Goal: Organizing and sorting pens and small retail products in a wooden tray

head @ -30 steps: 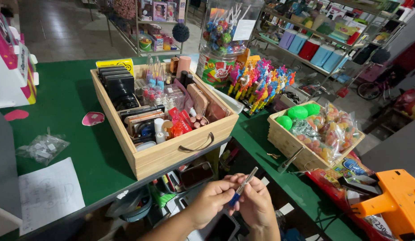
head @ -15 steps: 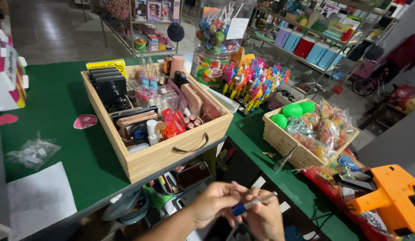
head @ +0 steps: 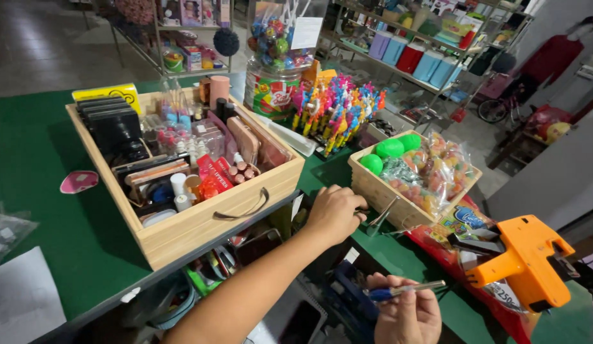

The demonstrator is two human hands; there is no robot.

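My right hand (head: 401, 315) is low in the frame and holds a blue pen (head: 398, 291) with a clear cap end pointing right. My left hand (head: 334, 213) reaches forward over the green counter (head: 48, 185), its fingers curled against the near corner of a small wooden crate (head: 385, 197) of wrapped sweets and green balls. A thin metal piece (head: 380, 220) lies just beside those fingertips. I cannot see whether the fingers grip it.
A large wooden box (head: 201, 220) of cosmetics and small goods stands at the left. An orange price-label gun (head: 519, 261) lies at the right on red packets. Behind are a sweets jar (head: 271, 89), bright toys (head: 338, 108) and shop shelves. Paper (head: 22, 299) lies at bottom left.
Both hands were together on the pen below the counter. My left hand has let go and moved up and forward to the small crate. My right hand keeps the pen.
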